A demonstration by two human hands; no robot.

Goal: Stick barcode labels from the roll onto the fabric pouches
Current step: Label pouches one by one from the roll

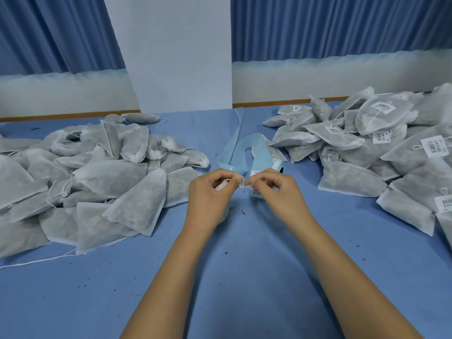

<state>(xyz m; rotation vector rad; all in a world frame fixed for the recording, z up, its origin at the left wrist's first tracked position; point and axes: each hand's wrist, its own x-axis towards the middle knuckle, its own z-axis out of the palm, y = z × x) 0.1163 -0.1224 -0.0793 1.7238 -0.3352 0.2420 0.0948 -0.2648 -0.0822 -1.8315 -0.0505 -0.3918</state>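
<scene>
My left hand (211, 195) grips a small fabric pouch (223, 217), mostly hidden under the palm, and pinches its white drawstring (241, 183). My right hand (277, 190) pinches the other end of the drawstring and holds a barcode label (255, 192) under its fingers. Just behind both hands lies the label roll (277, 165), with its blue backing strip (236, 152) curling toward the wall. A heap of unlabelled pouches (97, 182) lies to the left. A heap of labelled pouches (381, 148) lies to the right.
The blue table cloth (244, 265) carries scattered dark crumbs. A loose white string (36, 261) trails from the left heap. A white pillar (181, 52) and blue curtains stand behind the table's far edge.
</scene>
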